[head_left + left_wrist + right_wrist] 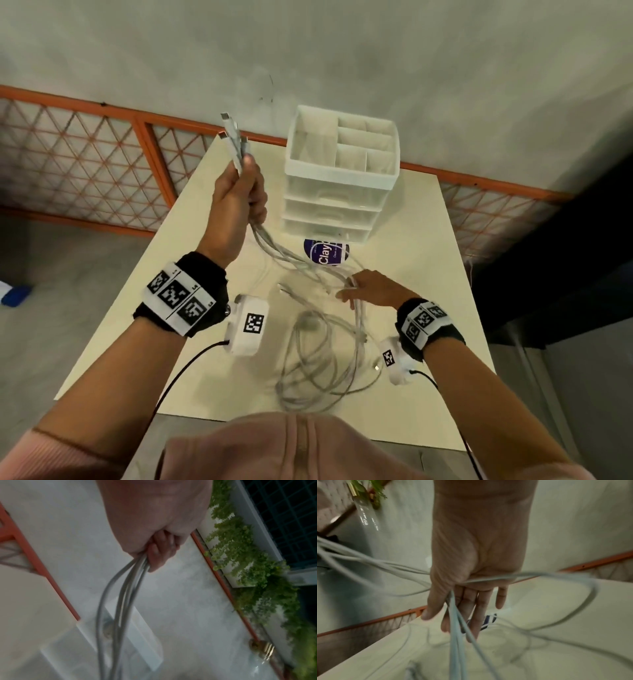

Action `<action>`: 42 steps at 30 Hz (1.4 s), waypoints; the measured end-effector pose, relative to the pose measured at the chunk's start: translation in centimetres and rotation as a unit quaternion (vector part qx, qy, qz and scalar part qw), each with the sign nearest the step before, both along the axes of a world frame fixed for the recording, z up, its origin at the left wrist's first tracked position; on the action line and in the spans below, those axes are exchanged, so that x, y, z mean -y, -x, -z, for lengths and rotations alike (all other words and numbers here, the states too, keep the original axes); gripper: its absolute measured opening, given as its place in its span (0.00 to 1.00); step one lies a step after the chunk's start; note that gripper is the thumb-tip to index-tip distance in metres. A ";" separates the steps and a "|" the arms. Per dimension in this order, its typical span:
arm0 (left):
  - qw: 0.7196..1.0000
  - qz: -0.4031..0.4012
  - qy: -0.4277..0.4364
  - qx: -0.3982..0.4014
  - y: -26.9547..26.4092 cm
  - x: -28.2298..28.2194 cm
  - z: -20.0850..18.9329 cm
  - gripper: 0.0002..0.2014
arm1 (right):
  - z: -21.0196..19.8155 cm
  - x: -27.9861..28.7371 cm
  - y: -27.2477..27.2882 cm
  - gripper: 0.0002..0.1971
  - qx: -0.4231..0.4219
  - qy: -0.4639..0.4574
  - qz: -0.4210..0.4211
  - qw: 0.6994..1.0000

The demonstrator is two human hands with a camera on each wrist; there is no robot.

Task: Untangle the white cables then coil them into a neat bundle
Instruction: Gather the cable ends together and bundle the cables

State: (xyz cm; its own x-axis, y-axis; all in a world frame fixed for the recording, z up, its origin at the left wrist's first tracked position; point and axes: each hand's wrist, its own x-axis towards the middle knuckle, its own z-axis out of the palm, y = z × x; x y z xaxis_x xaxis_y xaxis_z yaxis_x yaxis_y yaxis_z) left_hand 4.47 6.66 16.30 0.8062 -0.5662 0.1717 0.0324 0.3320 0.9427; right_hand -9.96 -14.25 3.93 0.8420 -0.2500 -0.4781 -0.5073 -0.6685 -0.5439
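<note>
The white cables (308, 270) run from the frame's centre down to loose loops on the table (428, 219) at lower centre. The left hand (239, 195) grasps their plug ends, raised at upper centre. The right hand (370, 287), at centre right, has straight fingers with strands passing between thumb and fingers, below the white drawer organizer (342, 171).

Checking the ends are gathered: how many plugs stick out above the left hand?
3 plugs above the left hand: one topmost, one lower left, one right by the thumb. More may be hidden.
</note>
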 end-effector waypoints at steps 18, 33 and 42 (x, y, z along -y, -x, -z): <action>0.946 -0.049 -0.265 0.181 -0.4 1.7 3.8 0.16 | -10.9 0.7 -3.0 0.14 0.300 0.024 0.017 0.953; 0.853 -0.102 -0.474 0.192 -0.5 0.8 9.0 0.13 | 2.6 4.7 6.2 0.34 -0.035 0.000 0.304 0.952; 0.901 -0.072 -0.401 0.150 0.1 2.0 8.5 0.13 | 6.3 3.2 10.0 0.11 -0.142 0.118 0.035 0.982</action>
